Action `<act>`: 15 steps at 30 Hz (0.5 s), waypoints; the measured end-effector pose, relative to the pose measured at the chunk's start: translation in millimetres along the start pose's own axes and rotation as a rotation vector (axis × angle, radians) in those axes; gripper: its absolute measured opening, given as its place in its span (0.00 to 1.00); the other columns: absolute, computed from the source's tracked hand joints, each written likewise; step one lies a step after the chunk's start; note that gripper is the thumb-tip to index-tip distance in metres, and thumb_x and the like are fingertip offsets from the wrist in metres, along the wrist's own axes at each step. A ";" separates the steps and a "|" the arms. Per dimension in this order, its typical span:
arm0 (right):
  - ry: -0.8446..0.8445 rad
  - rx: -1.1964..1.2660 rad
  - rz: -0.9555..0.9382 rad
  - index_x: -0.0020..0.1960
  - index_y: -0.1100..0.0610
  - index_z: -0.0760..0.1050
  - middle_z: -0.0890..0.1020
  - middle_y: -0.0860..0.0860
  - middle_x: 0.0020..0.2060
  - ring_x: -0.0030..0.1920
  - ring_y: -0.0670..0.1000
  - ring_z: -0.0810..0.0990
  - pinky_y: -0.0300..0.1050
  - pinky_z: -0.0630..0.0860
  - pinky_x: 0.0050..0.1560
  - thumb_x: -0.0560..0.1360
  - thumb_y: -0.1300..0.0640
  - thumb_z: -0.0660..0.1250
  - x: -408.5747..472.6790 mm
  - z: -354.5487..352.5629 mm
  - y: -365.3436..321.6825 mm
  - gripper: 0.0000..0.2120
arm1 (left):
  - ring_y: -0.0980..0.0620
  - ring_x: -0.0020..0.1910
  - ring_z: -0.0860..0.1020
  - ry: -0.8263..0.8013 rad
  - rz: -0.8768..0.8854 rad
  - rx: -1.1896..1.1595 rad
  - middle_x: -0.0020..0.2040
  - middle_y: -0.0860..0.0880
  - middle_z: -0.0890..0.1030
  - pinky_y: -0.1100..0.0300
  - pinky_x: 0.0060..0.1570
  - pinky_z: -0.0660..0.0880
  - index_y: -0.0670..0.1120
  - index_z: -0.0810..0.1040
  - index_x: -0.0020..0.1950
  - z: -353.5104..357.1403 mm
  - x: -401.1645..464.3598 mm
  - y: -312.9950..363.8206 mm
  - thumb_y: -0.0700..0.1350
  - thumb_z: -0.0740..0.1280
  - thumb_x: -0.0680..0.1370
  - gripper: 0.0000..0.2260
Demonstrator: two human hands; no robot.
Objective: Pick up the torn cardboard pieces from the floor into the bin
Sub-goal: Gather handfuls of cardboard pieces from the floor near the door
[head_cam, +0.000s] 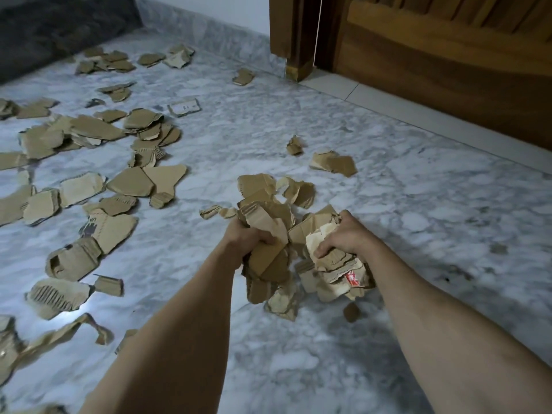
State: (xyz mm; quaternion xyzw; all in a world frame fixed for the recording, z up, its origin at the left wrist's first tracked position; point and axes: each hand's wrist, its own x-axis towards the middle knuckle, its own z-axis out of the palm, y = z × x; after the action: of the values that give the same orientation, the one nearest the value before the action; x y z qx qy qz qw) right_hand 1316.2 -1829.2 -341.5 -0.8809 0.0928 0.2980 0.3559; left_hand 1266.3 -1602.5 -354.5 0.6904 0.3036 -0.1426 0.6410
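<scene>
left hand (248, 239) clamped on bunch of torn brown cardboard pieces (268, 234); bunch's long axis runs away from camera. right hand (343, 234) clamped on second crumpled brown cardboard wad with red label (337, 273), just beside first. undersides of both hidden. scattered loose brown cardboard scraps (89, 162) left of hands, some cut off at frame edge. bare grey marbled floor (418, 204) right of hands, toward brown wooden door (448, 70).
</scene>
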 end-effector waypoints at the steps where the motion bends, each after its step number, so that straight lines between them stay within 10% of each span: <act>1: -0.004 0.040 0.008 0.74 0.57 0.59 0.71 0.54 0.68 0.67 0.57 0.71 0.49 0.74 0.61 0.60 0.62 0.83 -3.8 -1.3 2.9 0.50 | 0.43 0.49 0.83 -0.018 -0.004 -0.015 0.52 0.42 0.85 0.52 0.41 0.82 0.41 0.83 0.57 0.8 -2.7 -0.6 0.31 0.78 0.65 0.22; 7: 0.073 0.297 0.012 0.60 0.57 0.70 0.80 0.53 0.55 0.52 0.52 0.79 0.44 0.76 0.44 0.59 0.66 0.83 -15.2 -22.5 17.4 0.35 | 0.42 0.49 0.83 -0.051 -0.004 -0.056 0.53 0.43 0.85 0.54 0.38 0.81 0.42 0.82 0.58 0.7 -14.5 2.6 0.32 0.78 0.65 0.22; 15: 0.138 0.568 0.039 0.59 0.54 0.74 0.84 0.53 0.52 0.53 0.57 0.83 0.58 0.81 0.57 0.41 0.55 0.83 -9.6 -45.2 6.8 0.46 | 0.39 0.51 0.83 -0.124 0.027 -0.188 0.52 0.41 0.85 0.44 0.47 0.83 0.44 0.82 0.53 31.2 -13.6 32.7 0.30 0.75 0.68 0.17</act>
State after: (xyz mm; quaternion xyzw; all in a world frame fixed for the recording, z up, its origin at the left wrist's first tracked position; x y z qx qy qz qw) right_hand 1326.6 -1865.5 -314.0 -0.7621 0.2135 0.2062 0.5754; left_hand 1281.5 -1635.8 -324.7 0.6210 0.2661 -0.1474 0.7224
